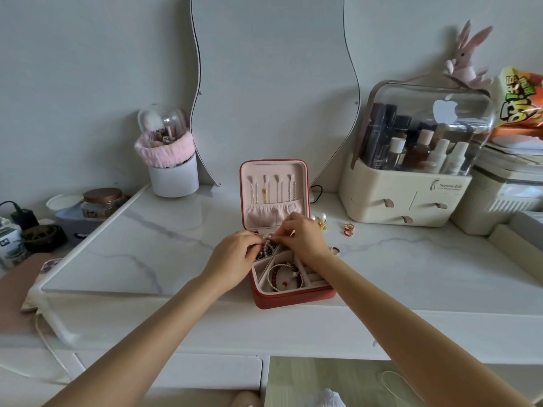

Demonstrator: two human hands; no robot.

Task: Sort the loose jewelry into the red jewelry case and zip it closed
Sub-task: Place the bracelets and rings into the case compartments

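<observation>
The red jewelry case lies open on the white marble table, its lid upright with several chains hanging inside. My left hand and my right hand meet over the case's back compartment, both pinching a bead bracelet of pale and dark beads. A red bead bracelet and a twisted bangle lie in the front compartment. Loose on the table to the right are pearl earrings, red rings and a silver ring.
A cream cosmetics organizer stands at the back right, with a wavy mirror behind the case. At the back left is a white brush pot. Jars and a charger crowd the far left.
</observation>
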